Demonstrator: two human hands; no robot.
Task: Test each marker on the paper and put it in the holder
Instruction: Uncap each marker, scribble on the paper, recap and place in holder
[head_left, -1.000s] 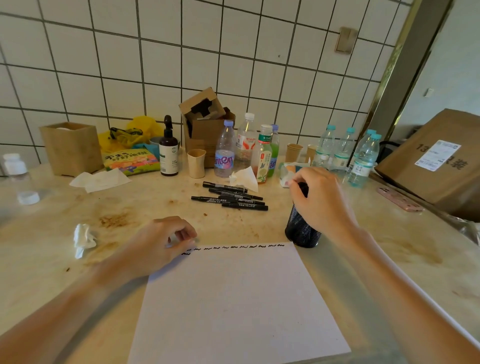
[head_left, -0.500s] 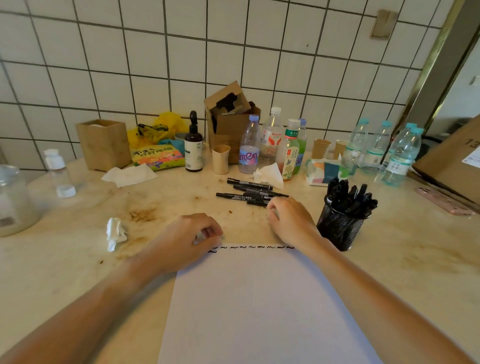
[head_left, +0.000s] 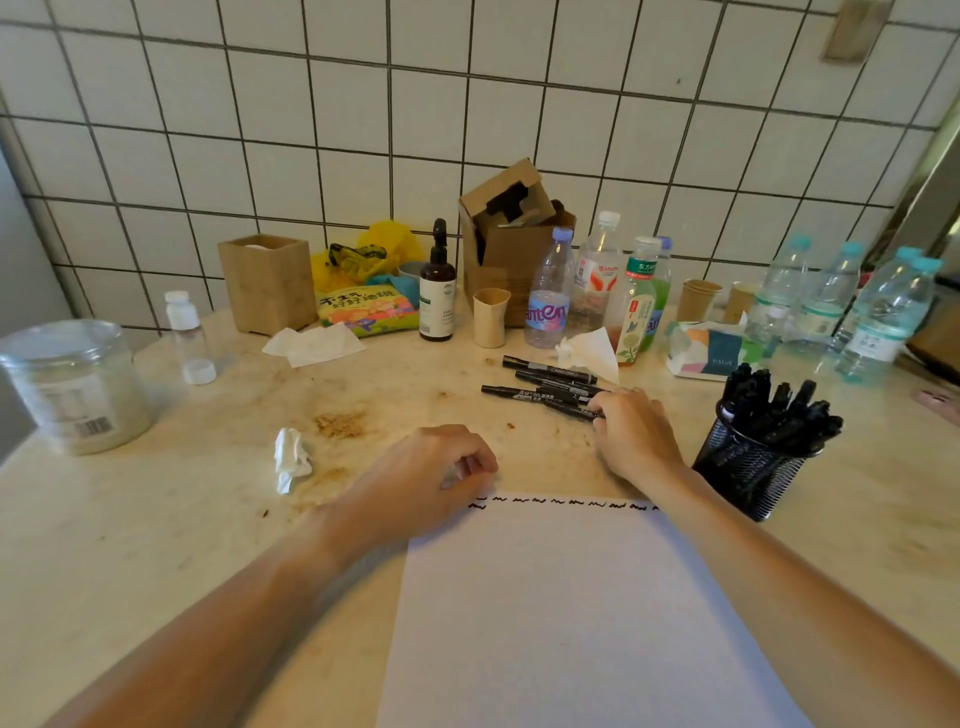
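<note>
A white sheet of paper (head_left: 576, 613) lies in front of me with a row of black squiggles along its top edge. My left hand (head_left: 431, 473) rests at the paper's top left corner with fingers curled, holding nothing I can see. A few loose black markers (head_left: 545, 384) lie on the table beyond the paper. My right hand (head_left: 631, 431) reaches their near end, its fingertips closing on the nearest marker (head_left: 574, 411). The black mesh holder (head_left: 748, 467), full of several black markers, stands just right of that hand.
The marble table (head_left: 156, 519) carries a crumpled tissue (head_left: 291, 457), a plastic jar (head_left: 72, 384), a wooden box (head_left: 267, 283), a brown pump bottle (head_left: 437, 291), a cardboard box (head_left: 511, 244), drink bottles (head_left: 592, 291), a tissue pack (head_left: 711, 353) and water bottles (head_left: 852, 312).
My right hand left the holder, crossed to the left and reached forward onto the loose markers. The camera view swung left. My left hand stayed at the paper's corner.
</note>
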